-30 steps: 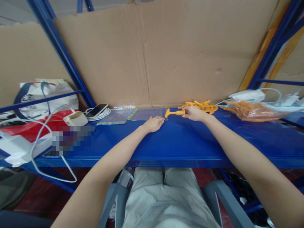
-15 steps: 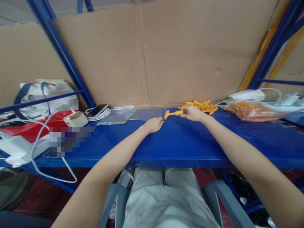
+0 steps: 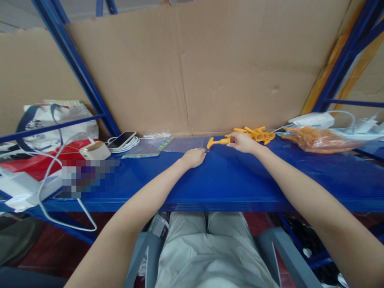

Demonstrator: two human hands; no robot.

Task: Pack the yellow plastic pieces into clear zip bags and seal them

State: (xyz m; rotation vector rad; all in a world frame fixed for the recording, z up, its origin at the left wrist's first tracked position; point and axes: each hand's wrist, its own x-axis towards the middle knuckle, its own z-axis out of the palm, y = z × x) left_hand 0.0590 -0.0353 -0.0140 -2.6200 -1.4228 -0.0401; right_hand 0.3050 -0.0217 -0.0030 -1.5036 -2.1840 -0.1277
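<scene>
My right hand (image 3: 243, 143) is closed around the near end of an orange plastic T-handled piece (image 3: 222, 141), whose shaft looks ribbed. The piece lies sideways, its crossbar pointing left at the open edge of a clear plastic bag (image 3: 187, 144). Whether the crossbar is inside the bag or just at its mouth, I cannot tell. My left hand (image 3: 195, 157) rests on the bag's near right corner with fingers pressed together on its edge. Just behind my right hand lies a pile of similar orange pieces (image 3: 260, 135).
More clear bags with a coloured header (image 3: 144, 150) lie left of my left hand. Beyond them are a phone (image 3: 122, 139) on coiled white cable and a white adapter (image 3: 95, 150). A bag of orange parts (image 3: 315, 140) sits at right. Cardboard (image 3: 228, 68) stands behind the blue shelf (image 3: 222, 180).
The orange T-handled piece has shifted very slightly left and up, toward the bag's mouth. Both hands keep nearly the same place and hold.
</scene>
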